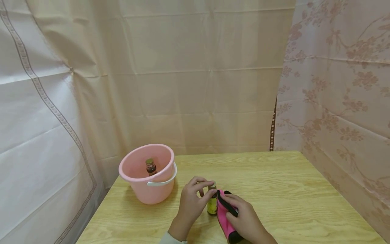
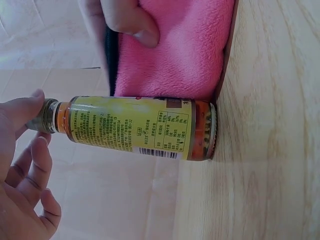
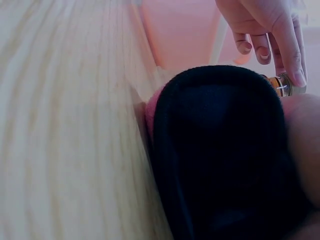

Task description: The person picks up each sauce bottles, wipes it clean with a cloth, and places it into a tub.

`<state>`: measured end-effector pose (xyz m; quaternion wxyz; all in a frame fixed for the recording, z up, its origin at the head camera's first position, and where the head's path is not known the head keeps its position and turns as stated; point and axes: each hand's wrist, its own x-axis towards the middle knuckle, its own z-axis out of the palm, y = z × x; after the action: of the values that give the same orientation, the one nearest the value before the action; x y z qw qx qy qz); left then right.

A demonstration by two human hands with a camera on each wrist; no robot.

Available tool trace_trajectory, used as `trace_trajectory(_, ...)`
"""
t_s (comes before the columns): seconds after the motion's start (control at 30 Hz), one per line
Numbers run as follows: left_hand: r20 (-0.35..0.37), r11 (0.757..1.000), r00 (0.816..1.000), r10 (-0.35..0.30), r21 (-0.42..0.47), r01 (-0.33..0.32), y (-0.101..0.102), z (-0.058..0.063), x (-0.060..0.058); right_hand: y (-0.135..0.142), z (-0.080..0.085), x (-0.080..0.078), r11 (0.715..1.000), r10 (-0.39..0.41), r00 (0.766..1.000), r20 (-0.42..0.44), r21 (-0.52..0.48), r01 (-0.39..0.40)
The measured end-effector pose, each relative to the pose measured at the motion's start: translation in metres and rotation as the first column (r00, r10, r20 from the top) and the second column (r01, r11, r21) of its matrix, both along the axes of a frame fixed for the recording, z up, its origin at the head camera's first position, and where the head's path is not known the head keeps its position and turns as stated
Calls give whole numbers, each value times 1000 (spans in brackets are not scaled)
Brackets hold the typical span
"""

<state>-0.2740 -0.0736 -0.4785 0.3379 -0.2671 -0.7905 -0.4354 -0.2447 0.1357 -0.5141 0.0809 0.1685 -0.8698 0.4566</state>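
Note:
A small glass bottle [image 1: 212, 206] with a yellow label and a metal cap stands upright on the table. My left hand [image 1: 192, 200] pinches its cap between thumb and forefinger, the other fingers loosely bent. In the left wrist view the bottle [image 2: 130, 125] shows fine print, a barcode and orange-red contents. Right beside it lies what looks like a pink plush slipper [image 1: 223, 215] with black edging. My right hand [image 1: 245, 217] grips the slipper by its black edge. The slipper's dark inside [image 3: 220, 150] fills much of the right wrist view, partly hiding the bottle.
At the left of the wooden table [image 1: 274, 189] stands a pink bucket [image 1: 152, 193] with a white handle [image 1: 163, 183]. Inside it is a dark glass bottle [image 1: 150, 167] with a gold cap. Hanging cloths [image 1: 195, 84] enclose the table's back and sides.

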Motion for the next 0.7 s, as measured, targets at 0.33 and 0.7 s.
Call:
trace_trajectory(0.33, 23, 1000, 1000, -5, 3, 4, 0, 3, 1, 1, 1, 0, 1000, 13, 1000, 6, 2, -13)
trace_trajectory(0.7, -9, 1000, 1000, -8, -23, 8, -2, 2, 0, 0, 1, 1, 996, -27, 997, -69, -82, 22)
